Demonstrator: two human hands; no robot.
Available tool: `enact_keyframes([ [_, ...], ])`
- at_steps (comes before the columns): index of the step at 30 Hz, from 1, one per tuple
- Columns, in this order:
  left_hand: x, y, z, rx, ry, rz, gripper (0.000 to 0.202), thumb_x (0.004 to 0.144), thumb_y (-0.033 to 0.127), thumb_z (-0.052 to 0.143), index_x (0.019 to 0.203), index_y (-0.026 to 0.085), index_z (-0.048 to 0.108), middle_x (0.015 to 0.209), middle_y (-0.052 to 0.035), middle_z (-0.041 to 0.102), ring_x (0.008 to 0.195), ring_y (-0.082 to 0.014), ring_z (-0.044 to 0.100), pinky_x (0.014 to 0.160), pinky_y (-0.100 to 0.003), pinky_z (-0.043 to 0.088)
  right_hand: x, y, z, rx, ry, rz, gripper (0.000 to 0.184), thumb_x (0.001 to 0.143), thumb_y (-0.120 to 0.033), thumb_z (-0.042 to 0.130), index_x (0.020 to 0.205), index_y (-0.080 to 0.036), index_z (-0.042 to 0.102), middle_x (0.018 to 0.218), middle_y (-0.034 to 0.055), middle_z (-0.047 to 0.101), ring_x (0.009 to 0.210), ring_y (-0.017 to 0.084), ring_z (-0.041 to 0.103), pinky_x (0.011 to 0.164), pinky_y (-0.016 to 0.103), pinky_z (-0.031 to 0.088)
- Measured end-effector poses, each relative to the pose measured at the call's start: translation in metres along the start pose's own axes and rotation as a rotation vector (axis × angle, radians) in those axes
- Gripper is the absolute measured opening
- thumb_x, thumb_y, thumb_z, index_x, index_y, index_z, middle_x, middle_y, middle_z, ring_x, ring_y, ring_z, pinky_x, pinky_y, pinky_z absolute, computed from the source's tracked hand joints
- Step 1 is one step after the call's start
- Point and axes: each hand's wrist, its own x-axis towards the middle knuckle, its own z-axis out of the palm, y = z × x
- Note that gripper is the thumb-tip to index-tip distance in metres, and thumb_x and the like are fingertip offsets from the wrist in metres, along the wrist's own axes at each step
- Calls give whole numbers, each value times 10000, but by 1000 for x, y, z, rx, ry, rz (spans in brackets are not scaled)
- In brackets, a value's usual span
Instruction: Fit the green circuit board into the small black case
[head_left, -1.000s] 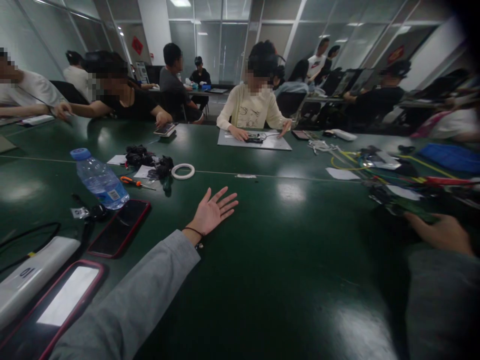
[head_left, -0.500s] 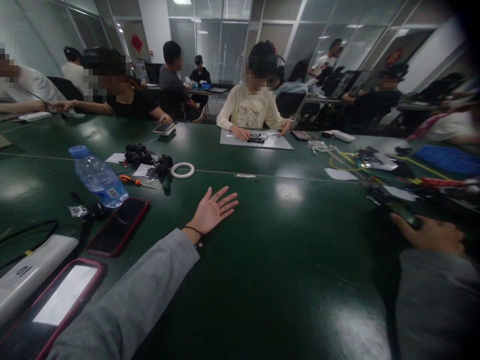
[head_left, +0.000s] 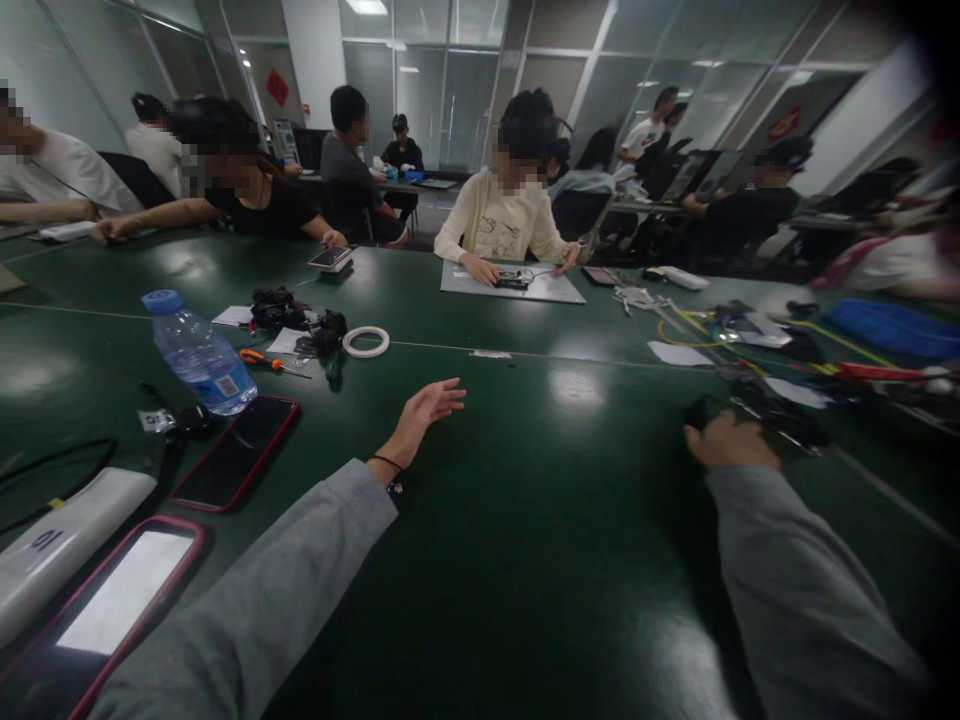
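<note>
My left hand [head_left: 421, 418] hovers or rests over the middle of the green table [head_left: 525, 560], palm turned sideways, fingers stretched out and nothing in them. Over on the right, my right hand [head_left: 735, 440] is closed around a small dark object [head_left: 699, 412]; most of it hides behind the fingers, so its kind is unclear. Just beyond that hand lies a tangle of black parts and cables [head_left: 784, 415]. Left of my left hand are an orange-handled screwdriver [head_left: 262, 360], a roll of white tape [head_left: 366, 342] and a bundle of black cables [head_left: 322, 335].
A water bottle [head_left: 199, 350] stands at the left, beside a red-cased phone [head_left: 238, 452], a second phone [head_left: 127, 600] and a white power bank-like block [head_left: 67, 545]. Across the table a person works at a grey board [head_left: 555, 290]. A blue tray [head_left: 896, 328] sits far right.
My right hand has moved left, away from the cable pile, with the dark object in it. My left hand has turned from palm up to sideways, staying in about the same place.
</note>
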Motion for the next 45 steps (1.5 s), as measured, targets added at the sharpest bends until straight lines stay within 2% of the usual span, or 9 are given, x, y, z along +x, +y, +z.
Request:
enact_keyframes([
  [2,2,0,-5,129,50,81,475,872,516,453,1207,204,578,1211,-108,624,1070,-223,592,977,-406,394,-28,-56,-13,74,31,-146,534,915,-378,402,1257,31,421,1063,311,468,978,358,556,738,420,436],
  [6,8,2,-22,301,168,172,437,871,486,474,1194,212,585,1236,-98,607,1113,-209,562,987,-378,380,-95,-159,-35,357,152,-693,550,880,-302,457,1362,-64,344,1144,214,472,1062,308,506,893,448,450],
  [9,12,2,-31,350,185,196,431,871,471,488,1211,221,571,1260,-88,588,1131,-197,546,1000,-364,369,-137,-203,-47,597,117,-1129,566,878,-298,487,1411,-242,308,1265,122,427,1160,270,452,981,464,432],
  [11,13,2,-32,352,140,183,432,877,475,474,1208,216,576,1231,-86,605,1102,-194,559,996,-366,374,-155,-215,-52,664,82,-1256,568,881,-299,508,1410,-332,304,1331,78,383,1215,266,411,1003,485,419],
  [16,12,3,-27,416,23,144,410,883,479,454,1057,175,667,1111,-89,656,1027,-200,577,973,-361,393,-160,-218,-51,708,67,-1199,562,880,-287,536,1396,-362,327,1369,72,342,1251,290,379,994,537,416],
  [21,13,4,-26,496,34,138,394,888,474,443,1035,187,670,1074,-74,659,983,-197,577,928,-353,414,-154,-219,-47,811,31,-1209,704,859,-332,580,1450,-259,206,1390,98,362,1281,271,370,1051,522,376],
  [32,17,4,-24,475,24,104,396,864,499,473,966,175,678,870,-56,660,857,-175,586,822,-318,447,-151,-222,-46,875,-123,-1262,841,821,-384,635,1477,-306,115,1466,53,305,1315,273,338,1063,540,353],
  [36,20,2,-24,492,61,107,399,864,504,471,933,171,680,846,-52,661,814,-166,587,786,-307,449,-150,-224,-46,1024,-206,-1185,872,804,-384,660,1476,-313,109,1413,68,361,1286,267,369,1064,529,357],
  [45,22,-1,-22,507,104,128,403,880,494,447,924,167,678,843,-58,667,791,-159,587,773,-304,446,-150,-225,-43,1103,-266,-1100,655,761,-380,711,1325,-262,399,1218,87,436,1138,251,461,954,468,464],
])
